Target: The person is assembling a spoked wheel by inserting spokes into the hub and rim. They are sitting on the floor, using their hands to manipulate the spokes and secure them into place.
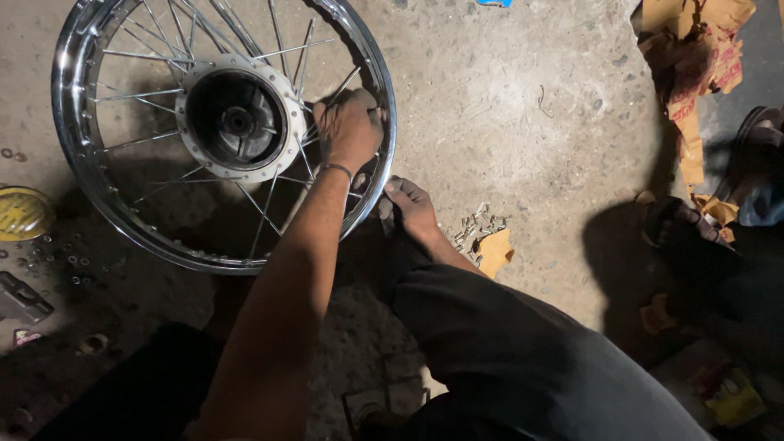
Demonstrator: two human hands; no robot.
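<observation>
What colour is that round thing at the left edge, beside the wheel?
Yellow, with a ribbed surface; the round thing shows only in the head view, partly cut off.

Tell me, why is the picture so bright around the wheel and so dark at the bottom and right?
In the head view, light falls from above onto the concrete floor and glints off the chrome wheel rim; the hand on the spokes is lit, while the person's arm and trouser leg lie in shadow; the right edge is too dark to read.
</observation>
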